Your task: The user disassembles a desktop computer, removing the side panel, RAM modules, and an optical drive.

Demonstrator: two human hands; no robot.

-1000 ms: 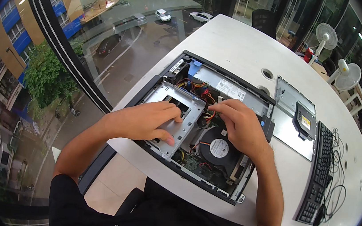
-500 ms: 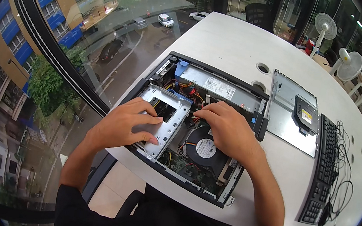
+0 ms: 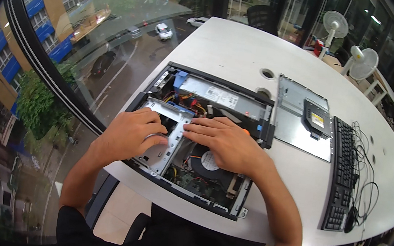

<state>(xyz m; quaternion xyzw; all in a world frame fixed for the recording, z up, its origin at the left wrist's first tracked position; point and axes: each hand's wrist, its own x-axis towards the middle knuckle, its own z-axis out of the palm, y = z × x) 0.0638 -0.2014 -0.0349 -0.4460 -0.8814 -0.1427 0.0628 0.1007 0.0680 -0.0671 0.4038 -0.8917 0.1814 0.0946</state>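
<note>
A slim desktop computer case point(image 3: 247, 191) lies uncovered on the table, its inside showing. My left hand point(image 3: 127, 133) is over the silver metal drive bracket point(image 3: 158, 160) on the case's left side. Its fingers are curved with the thumb a little apart, and nothing shows between them. Stretched fingers of my right hand point(image 3: 226, 143) lie at the bracket's right edge, hiding part of the cooling fan point(image 3: 209, 160). Just behind that hand peeks a small orange thing point(image 3: 246, 131) whose kind is hidden. Coloured wires point(image 3: 190, 102) run between the bracket and the silver power supply point(image 3: 210, 91).
Right of the case lies a silver cover panel point(image 3: 297, 137) with a black disc drive point(image 3: 317, 119) on it. A black keyboard point(image 3: 340, 173) and tangled cable point(image 3: 369, 186) are further right. The white table point(image 3: 235, 44) has round cable holes; a window borders it at left.
My right hand has moved left from the wires onto the bracket's edge, its fingers straightening. My left thumb has come closer to its fingers. The whole view has shifted slightly.
</note>
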